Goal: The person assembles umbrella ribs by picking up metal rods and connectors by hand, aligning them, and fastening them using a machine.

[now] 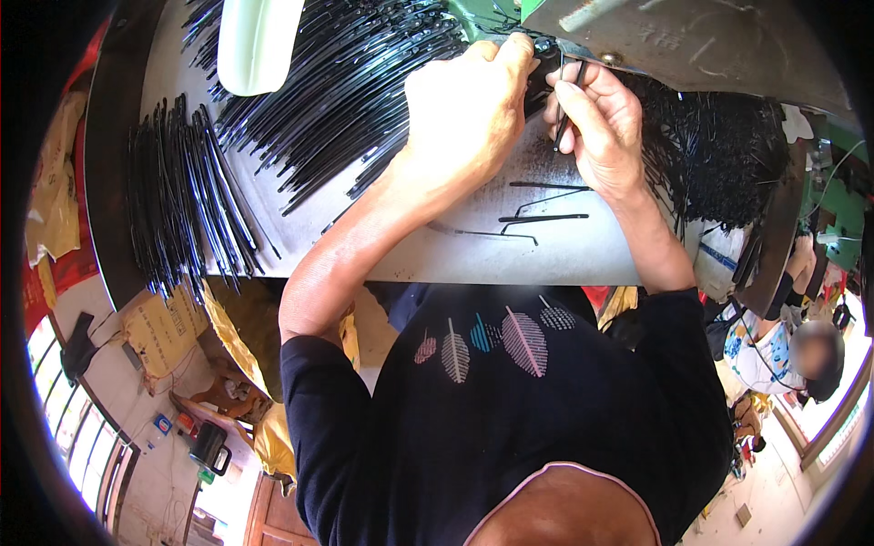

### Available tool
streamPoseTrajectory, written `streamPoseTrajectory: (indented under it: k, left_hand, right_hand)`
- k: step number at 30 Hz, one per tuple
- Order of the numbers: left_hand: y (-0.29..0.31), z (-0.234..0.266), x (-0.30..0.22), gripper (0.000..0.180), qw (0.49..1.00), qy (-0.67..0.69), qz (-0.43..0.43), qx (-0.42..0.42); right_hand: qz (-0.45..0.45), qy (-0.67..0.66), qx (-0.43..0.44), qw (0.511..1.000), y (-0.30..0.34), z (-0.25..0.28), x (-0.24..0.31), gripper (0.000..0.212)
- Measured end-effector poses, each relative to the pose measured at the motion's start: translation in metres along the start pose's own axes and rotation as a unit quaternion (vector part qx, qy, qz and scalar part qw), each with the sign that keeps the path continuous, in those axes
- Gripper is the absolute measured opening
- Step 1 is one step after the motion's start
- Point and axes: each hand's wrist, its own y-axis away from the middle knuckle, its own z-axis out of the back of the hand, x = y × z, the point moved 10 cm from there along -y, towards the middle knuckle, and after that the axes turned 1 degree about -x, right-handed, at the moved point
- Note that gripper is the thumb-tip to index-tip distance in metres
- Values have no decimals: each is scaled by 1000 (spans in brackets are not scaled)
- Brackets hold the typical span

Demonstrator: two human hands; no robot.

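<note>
My right hand (608, 136) pinches a thin black rod (562, 127) between thumb and fingers, beside the lower edge of a dark metal machine part (696, 44). Close by on its left, my left hand (469, 105) is closed with the fingertips at the machine's edge; what they grip is hidden. Under and left of that hand lies a broad heap of glossy black rods (337, 100) on the grey metal tabletop (428, 259). A few loose rods, including a straight one (546, 218), rest between my forearms, some with bent ends.
A pale green scoop-like piece (258, 45) lies over the heap. Another bundle of rods (187, 196) overhangs the table's front left edge. A dense dark pile (719, 155) fills the right side. Beyond it a person (774, 355) sits at the far right. Yellow sacks (273, 437) hang below the table.
</note>
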Motion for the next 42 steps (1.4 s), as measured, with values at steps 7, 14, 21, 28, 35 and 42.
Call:
streamPoseTrajectory:
  k: [7,14,21,28,35,42]
  left_hand:
    - [0,3,2,14,999,38,0,-9]
    - [2,1,4,12,999,38,0,-11]
    - [2,2,3,11,998,45,-21,-25]
    - [1,4,1,11,998,47,-23,-18]
    - [0,3,3,8,999,42,0,-3]
    - [0,3,5,10,999,43,-6,-11]
  right_hand:
    - [11,9,7,1000,-2,-1,-2,6]
    - [20,6,-7,1000,0,0,-4,5]
    - [42,-21,-24,999,-3,3,-3,5]
    - [32,-12,6,999,-1,1,-6,6]
    - [31,-18,7,999,-1,-1,-3,5]
    - [23,-18,7,1000,-3,-2,-7,5]
